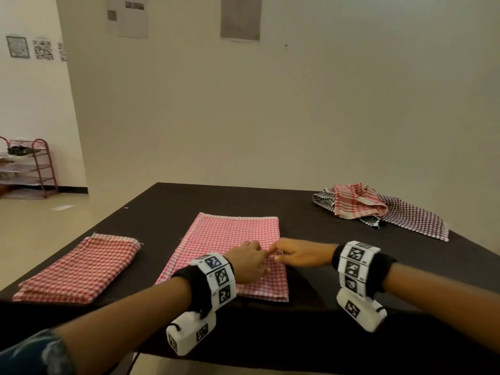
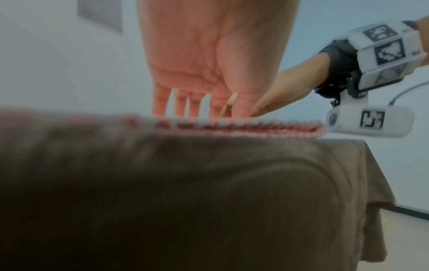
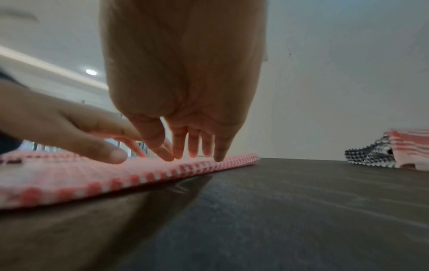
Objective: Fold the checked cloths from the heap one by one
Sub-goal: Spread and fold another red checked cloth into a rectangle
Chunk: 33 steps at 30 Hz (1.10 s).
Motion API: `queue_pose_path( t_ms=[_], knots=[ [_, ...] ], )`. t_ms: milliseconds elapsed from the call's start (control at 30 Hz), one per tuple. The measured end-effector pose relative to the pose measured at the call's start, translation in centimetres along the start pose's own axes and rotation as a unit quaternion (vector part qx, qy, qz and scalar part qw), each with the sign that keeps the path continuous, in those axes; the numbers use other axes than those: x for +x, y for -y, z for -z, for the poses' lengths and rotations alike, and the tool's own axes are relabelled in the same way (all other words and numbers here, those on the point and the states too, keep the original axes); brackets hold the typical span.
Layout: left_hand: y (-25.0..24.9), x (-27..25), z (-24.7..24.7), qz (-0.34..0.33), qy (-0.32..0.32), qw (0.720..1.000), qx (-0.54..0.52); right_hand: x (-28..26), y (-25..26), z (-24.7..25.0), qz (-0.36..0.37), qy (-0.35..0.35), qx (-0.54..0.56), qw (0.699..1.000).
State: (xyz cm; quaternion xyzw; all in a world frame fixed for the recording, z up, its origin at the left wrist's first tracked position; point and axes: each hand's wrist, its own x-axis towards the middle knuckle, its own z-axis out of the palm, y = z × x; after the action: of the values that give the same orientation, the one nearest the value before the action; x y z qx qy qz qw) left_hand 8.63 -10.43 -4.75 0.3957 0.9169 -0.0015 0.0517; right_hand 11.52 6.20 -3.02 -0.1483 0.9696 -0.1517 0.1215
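1. Well left of the pink checked cloth (image 1: 230, 250) lies a red checked cloth (image 1: 78, 269), already folded into a flat rectangle near the front edge of the bench (image 1: 162, 212). It looks set aside there as finished work, clear of the folding space.
2. The pink checked cloth lies flat in the middle of the bench, folded at least once, with its doubled edge on the right. Judging by this, the step in hand is smoothing it before the next fold.
3. The left hand (image 1: 247, 262) rests on the pink checked cloth's near right part, fingers straight and spread, holding nothing. Pressing flat like this would pin the layers and push out creases.
4. The right hand (image 1: 295, 254) reaches in from the cloth's right edge, fingers extended, tips meeting those of the left hand. It grips nothing either.
5. Far right of the pink checked cloth, toward the back of the bench, sits the heap (image 1: 376, 207) of unfolded cloths in red, black and dark checks, waiting its turn.
6. The head view alone shows the whole layout. The left wrist view shows the fingers (image 2: 195, 102) straight down onto the cloth's edge. The right wrist view shows the fingertips (image 3: 218, 155) touching the fabric beside the doubled edge, which the head view leaves unclear.
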Motion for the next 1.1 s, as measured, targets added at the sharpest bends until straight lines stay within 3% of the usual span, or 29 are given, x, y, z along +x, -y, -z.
queue_pose_path(
  t_ms=[100,233,333,500,567,667,800,900,1100],
  knots=[
    [0.7,2.0,1.1,0.054,0.100,0.992,0.046,3.3,-0.5,-0.1,0.006,0.075,-0.018,0.997],
    [2.4,2.4,3.8,0.069,0.178,0.979,0.070,6.1,-3.2,2.2,-0.100,0.114,-0.080,0.985],
    [5.4,3.5,5.5,0.097,0.157,0.980,0.076,8.4,-5.3,3.7,-0.149,0.090,-0.095,0.980],
    [9.3,6.7,5.6,0.132,0.142,0.977,0.089,12.3,-4.3,2.8,-0.104,0.024,-0.104,0.989],
    [10.5,7.3,5.2,0.135,0.158,0.975,0.084,13.7,-4.8,2.3,-0.107,0.040,-0.100,0.988],
    [12.5,7.5,4.3,0.153,0.173,0.971,0.058,14.0,-6.5,3.0,-0.171,0.073,-0.082,0.979],
    [15.6,7.8,3.2,0.190,0.163,0.967,0.040,13.5,-8.1,4.3,-0.223,0.072,-0.167,0.958],
    [15.2,7.3,3.5,0.193,0.156,0.968,0.040,13.3,-5.8,4.2,-0.167,0.042,-0.145,0.974],
    [11.9,4.5,2.1,0.123,0.165,0.978,0.046,9.1,-1.1,-0.2,-0.084,0.117,-0.114,0.983]
  ],
)
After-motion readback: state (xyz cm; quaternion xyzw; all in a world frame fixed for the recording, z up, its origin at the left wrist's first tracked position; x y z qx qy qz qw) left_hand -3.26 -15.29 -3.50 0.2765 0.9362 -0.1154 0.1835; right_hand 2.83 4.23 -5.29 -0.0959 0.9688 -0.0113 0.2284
